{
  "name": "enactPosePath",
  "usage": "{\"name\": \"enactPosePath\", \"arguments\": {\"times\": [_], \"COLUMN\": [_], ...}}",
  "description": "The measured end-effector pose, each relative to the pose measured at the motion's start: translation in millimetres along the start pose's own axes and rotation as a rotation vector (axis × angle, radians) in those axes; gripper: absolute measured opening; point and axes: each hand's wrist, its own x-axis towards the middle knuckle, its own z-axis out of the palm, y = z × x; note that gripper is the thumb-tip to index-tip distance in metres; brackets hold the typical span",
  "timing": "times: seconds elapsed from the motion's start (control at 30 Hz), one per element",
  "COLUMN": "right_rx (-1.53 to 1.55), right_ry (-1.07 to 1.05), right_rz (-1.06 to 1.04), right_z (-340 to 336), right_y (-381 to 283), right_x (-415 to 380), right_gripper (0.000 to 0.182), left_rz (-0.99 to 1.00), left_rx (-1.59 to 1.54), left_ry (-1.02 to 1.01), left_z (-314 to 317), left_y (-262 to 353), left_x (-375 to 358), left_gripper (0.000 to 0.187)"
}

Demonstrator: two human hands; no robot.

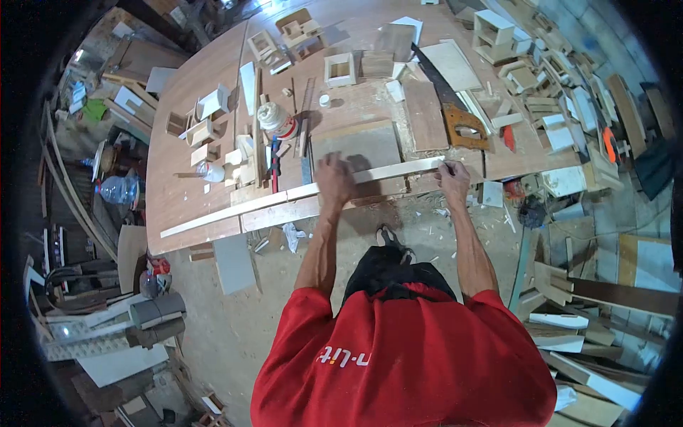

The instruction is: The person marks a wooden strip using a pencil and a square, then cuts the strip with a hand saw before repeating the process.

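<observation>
A long, pale wooden strip [249,206] lies along the near edge of the workbench [178,153]. My left hand [334,179] is over the strip's middle, its fingers bent around it beside a flat grey board [380,144]. At the strip's right end, my right hand [455,178] is closed in a pinch. A small dark thing shows at those fingertips, too small to name. Just beyond my right hand lies a handsaw [466,128] with an orange-brown handle, next to a brown wood panel [423,114].
A glue bottle [276,121] stands left of the grey board, near a red-and-blue tool [275,164]. Small wooden boxes [339,70] sit farther back. Wood offcuts [590,377] crowd the floor at right, and a white panel [235,263] leans below the bench.
</observation>
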Motion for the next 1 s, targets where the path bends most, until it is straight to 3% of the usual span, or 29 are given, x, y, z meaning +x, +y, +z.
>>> {"name": "enactPosePath", "arguments": {"times": [0.03,0.1,0.3,0.47,0.53,0.63,1.0], "right_rx": [-0.041,-0.060,-0.031,0.040,0.036,0.024,0.024], "right_ry": [-0.002,0.004,-0.033,-0.081,-0.085,-0.089,-0.073], "right_rz": [0.018,0.065,0.154,0.200,0.197,0.206,0.209], "right_z": [-2,-3,-5,-6,-7,-7,-10], "right_y": [-2,-7,-7,-4,-4,-3,-7], "right_x": [-1,-2,-5,-4,-3,-2,-3], "right_gripper": [0.022,0.024,0.024,0.022,0.022,0.022,0.025], "left_rz": [-0.066,-0.306,-0.328,-0.428,-0.320,-0.463,-0.430], "left_rx": [0.112,0.307,0.235,0.212,0.203,0.189,0.140], "left_ry": [0.123,0.006,-0.183,-0.187,-0.084,-0.168,-0.157], "left_z": [-10,-26,-31,-24,-21,-23,-19], "left_y": [-13,-41,-69,-81,-88,-75,-77], "left_x": [5,16,37,39,37,43,48], "left_gripper": [0.034,0.033,0.031,0.032,0.027,0.021,0.024]}}
